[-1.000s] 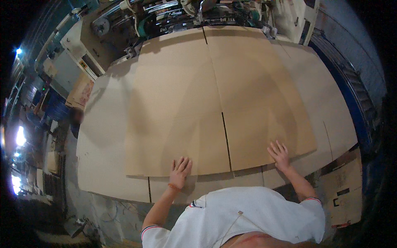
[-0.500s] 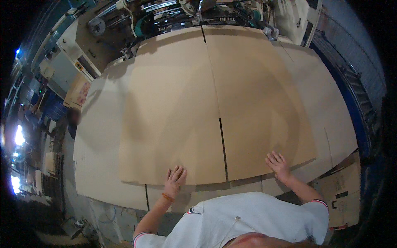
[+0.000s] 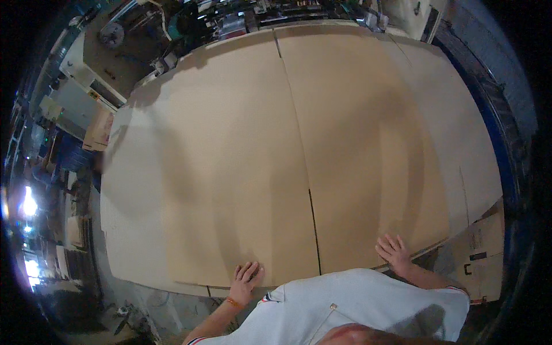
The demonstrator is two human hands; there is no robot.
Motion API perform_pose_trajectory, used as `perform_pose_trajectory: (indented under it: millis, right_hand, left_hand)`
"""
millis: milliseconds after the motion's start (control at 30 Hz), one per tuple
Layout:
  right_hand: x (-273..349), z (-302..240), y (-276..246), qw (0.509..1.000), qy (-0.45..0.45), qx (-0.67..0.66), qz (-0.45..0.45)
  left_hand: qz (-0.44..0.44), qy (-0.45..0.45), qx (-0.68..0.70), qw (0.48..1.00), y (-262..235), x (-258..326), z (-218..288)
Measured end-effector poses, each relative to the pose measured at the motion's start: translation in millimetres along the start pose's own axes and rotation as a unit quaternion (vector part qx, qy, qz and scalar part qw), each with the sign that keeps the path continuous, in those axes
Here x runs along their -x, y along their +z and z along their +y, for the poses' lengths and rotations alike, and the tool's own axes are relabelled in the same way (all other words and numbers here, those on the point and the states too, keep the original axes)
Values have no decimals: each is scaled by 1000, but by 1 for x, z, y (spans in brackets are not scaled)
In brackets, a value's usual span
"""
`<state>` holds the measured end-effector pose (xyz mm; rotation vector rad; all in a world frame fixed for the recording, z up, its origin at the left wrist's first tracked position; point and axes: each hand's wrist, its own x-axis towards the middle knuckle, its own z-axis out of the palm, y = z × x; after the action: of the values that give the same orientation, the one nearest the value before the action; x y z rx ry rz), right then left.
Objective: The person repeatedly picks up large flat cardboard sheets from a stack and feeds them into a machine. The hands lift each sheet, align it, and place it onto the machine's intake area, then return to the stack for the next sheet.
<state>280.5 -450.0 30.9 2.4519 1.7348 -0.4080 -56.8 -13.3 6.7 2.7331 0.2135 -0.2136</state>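
Note:
A large tan cardboard sheet [image 3: 230, 149] lies flat before me, with a crease down its middle and a dark slot at each end of that crease. My left hand [image 3: 248, 278] rests open on its near edge, left of the slot, fingers slightly apart; an orange band circles that wrist. Further right, my right hand [image 3: 394, 253] lies open with spread fingers on the sheet close to its near right corner. Neither hand grips anything. Beneath the top sheet, paler cardboard [image 3: 129, 230] extends out on the left and right sides.
Machinery with rollers [image 3: 233, 26] stands along the far edge of the cardboard, between pale housings such as the left one [image 3: 86, 66]. A blue rail [image 3: 497, 138] runs along the right. Printed cardboard [image 3: 483, 253] sits low at the right, and a brown box [image 3: 99, 129] stands at the left.
The top sheet's near edge has come closer to my body, covering more of the cardboard below it. Both hands have moved nearer with it, still flat. The view has shifted slightly.

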Motion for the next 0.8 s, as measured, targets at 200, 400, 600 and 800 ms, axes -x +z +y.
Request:
perform_pose_trajectory:
  millis: [200,400,600,800]
  right_hand:
    - [-22,17,-63,982,8,-170,-85]
    - [-114,142,-27,880,298,-285,234]
    - [-219,403,-36,687,588,-247,348]
    - [-281,563,-64,634,505,-391,435]
  left_hand:
    - [-77,16,-13,997,-61,-30,-23]
    - [278,-306,-29,910,-101,-146,-178]
    - [308,-472,87,822,-187,-223,-324]
    - [369,-441,337,745,-224,-280,-435]
